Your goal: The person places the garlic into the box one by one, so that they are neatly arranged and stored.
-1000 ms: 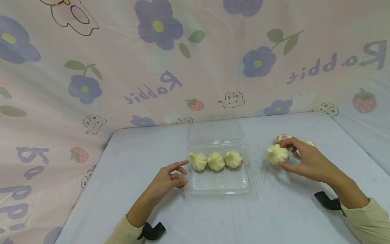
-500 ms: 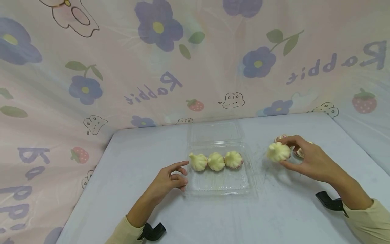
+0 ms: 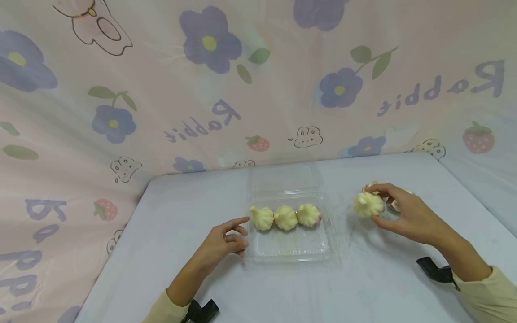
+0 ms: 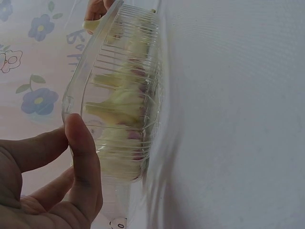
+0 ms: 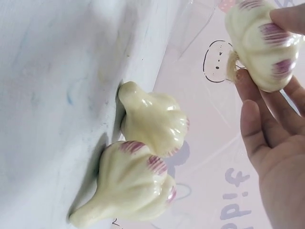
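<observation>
Right hand (image 3: 408,217) still pinches a garlic (image 3: 367,205); left hand (image 3: 220,244), fingers loosely spread, still touches the box (image 3: 288,246); three garlics (image 3: 286,218) remain inside.

"What clothing shows?"

"A left sleeve (image 3: 166,309) and a right sleeve (image 3: 486,296), both pale beige, the right one creased."

"Anything else?"

"A left device (image 3: 203,312) and a right device (image 3: 435,270), black, bent like pipe elbows, one near each sleeve's end."
</observation>
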Demonstrator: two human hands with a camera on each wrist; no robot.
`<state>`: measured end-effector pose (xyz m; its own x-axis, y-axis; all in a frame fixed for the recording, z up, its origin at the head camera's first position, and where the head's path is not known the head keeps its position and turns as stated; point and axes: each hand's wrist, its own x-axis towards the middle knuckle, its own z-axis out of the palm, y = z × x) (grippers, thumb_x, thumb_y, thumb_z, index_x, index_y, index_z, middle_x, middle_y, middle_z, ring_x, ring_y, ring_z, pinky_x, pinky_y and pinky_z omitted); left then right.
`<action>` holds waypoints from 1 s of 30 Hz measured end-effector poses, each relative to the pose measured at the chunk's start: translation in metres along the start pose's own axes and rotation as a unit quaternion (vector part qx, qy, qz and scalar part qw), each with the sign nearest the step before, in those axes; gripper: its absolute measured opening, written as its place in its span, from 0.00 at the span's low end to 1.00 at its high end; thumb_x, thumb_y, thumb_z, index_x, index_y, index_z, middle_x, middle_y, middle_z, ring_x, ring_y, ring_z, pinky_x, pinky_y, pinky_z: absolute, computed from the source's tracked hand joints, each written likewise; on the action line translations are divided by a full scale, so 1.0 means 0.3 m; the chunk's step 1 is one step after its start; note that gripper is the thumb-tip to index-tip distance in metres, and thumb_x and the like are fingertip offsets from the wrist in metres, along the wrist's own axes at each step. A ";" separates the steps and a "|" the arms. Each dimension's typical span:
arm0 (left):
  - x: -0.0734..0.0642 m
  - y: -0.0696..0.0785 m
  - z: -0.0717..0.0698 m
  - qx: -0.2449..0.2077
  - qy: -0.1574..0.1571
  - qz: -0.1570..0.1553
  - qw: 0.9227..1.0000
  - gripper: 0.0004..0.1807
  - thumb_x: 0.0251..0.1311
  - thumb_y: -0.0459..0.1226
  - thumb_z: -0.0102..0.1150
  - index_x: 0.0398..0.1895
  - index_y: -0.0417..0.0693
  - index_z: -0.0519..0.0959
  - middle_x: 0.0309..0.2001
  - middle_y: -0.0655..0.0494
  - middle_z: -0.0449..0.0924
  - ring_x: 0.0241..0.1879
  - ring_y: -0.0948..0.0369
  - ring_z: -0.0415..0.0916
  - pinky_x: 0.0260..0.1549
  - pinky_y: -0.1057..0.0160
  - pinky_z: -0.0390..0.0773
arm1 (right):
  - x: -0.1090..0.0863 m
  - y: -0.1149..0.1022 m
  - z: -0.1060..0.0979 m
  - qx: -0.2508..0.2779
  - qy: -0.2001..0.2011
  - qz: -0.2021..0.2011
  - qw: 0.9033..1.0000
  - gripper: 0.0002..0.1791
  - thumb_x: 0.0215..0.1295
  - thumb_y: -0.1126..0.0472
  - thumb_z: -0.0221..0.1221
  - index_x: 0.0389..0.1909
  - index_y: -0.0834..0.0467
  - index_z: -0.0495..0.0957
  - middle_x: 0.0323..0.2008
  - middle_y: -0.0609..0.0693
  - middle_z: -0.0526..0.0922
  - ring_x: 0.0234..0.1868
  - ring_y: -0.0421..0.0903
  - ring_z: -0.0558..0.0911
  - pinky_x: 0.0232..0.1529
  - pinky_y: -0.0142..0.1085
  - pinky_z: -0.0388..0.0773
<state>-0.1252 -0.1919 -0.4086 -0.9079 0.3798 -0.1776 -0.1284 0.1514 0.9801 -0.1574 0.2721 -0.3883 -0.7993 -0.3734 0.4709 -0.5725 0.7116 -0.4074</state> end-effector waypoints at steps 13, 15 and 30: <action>0.002 -0.006 -0.004 -0.025 -0.011 -0.011 1.000 0.38 0.62 0.25 0.60 0.76 0.41 0.59 0.51 0.48 0.67 0.29 0.64 0.79 0.34 0.68 0.84 | -0.002 0.002 0.004 -0.001 0.008 -0.020 1.000 0.40 0.38 0.69 0.78 0.58 0.53 0.76 0.52 0.45 0.82 0.38 0.29 0.73 0.39 0.17 0.68; 0.004 -0.008 -0.010 -0.039 -0.016 -0.015 0.999 0.38 0.63 0.25 0.59 0.76 0.42 0.59 0.51 0.49 0.67 0.29 0.65 0.79 0.34 0.68 0.84 | 0.000 0.003 0.004 0.001 0.006 -0.017 1.000 0.40 0.39 0.69 0.78 0.58 0.52 0.76 0.53 0.44 0.82 0.39 0.29 0.73 0.39 0.17 0.68; 0.002 -0.006 -0.017 -0.049 -0.020 -0.012 0.999 0.39 0.62 0.23 0.59 0.76 0.40 0.57 0.50 0.51 0.67 0.29 0.67 0.78 0.33 0.70 0.84 | 0.015 -0.001 0.006 0.002 -0.005 -0.042 0.999 0.40 0.41 0.66 0.78 0.59 0.52 0.74 0.53 0.43 0.80 0.40 0.27 0.74 0.41 0.17 0.70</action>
<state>-0.1274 -0.1967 -0.4099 -0.8877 0.4136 -0.2021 -0.1894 0.0719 0.9793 -0.1612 0.2691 -0.3876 -0.7507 -0.4377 0.4949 -0.6378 0.6756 -0.3698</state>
